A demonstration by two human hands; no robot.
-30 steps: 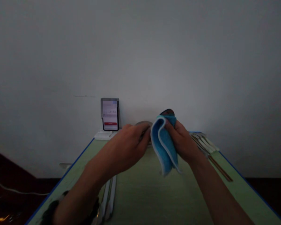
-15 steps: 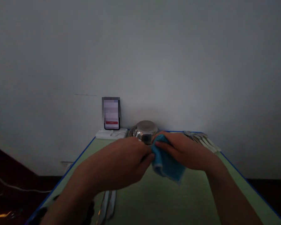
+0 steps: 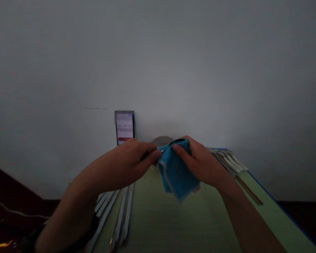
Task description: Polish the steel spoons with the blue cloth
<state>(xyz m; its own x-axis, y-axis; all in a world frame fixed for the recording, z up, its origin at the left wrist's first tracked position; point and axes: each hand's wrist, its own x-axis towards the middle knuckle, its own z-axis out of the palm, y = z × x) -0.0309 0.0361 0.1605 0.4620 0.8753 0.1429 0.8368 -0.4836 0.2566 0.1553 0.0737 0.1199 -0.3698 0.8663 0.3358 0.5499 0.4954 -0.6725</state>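
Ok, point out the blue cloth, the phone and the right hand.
Blue cloth (image 3: 179,175), head view: its hanging part.
Phone (image 3: 125,131), head view: its lit screen.
Right hand (image 3: 197,160), head view: just behind the thumb.

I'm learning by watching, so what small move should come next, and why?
Probably slide the blue cloth along the metal utensil: the right hand pinches the cloth against its broad end, while the left hand holds its narrow end.
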